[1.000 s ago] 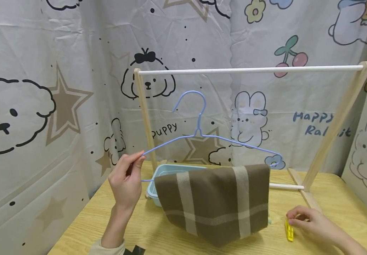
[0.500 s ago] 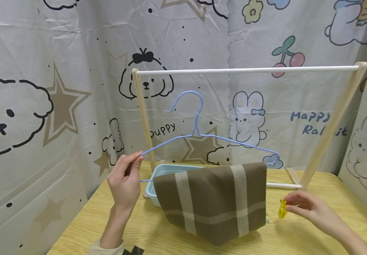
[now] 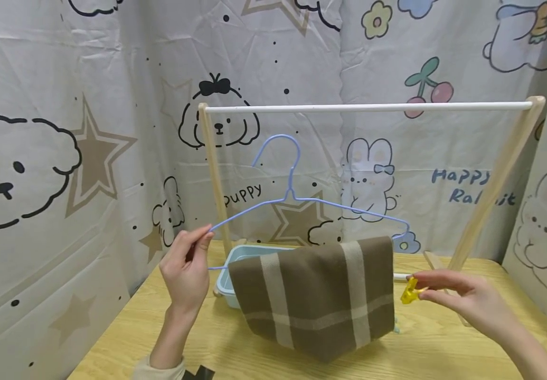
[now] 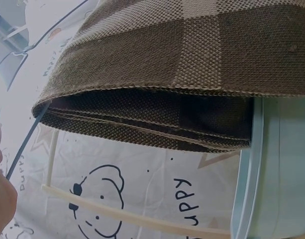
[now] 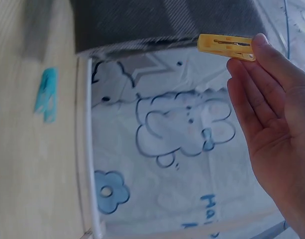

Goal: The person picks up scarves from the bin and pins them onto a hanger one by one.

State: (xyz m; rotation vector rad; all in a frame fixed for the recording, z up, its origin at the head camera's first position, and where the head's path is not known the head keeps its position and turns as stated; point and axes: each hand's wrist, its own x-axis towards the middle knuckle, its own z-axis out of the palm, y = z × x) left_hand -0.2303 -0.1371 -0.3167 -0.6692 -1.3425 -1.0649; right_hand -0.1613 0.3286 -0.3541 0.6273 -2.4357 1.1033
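Presently on hanger: 1 brown checked cloth (image 3: 311,301), folded over the lower bar of 1 blue hanger (image 3: 290,194), above the table's (image 3: 159,338) middle; a pale blue basin (image 3: 264,247) sits behind it, toward the back-left corner.
Left hand (image 3: 185,272): thumb and fingertips pinching the hanger's left shoulder.
Right hand (image 3: 473,298): pinching 1 yellow clip (image 3: 410,291) near the cloth's right edge, over the table's right half.
Cloth, handling: likely soft, limp, fairly light; may slide along the smooth bar; best held at an upper corner, layers together.
Hanger, handling: probably light, a little springy; hold by shoulder or neck.
Clip, handling: small, stiff, sprung; best squeezed at the tail ends.
Left wrist view, alone: stacked layers at the cloth's left side, bar entering the fold.
Right wrist view, alone: 1 teal clip (image 5: 47,94) whole on the table; head view gives a scrap.
Head view, alone: entire hook, not on the rack's white rail (image 3: 368,107).
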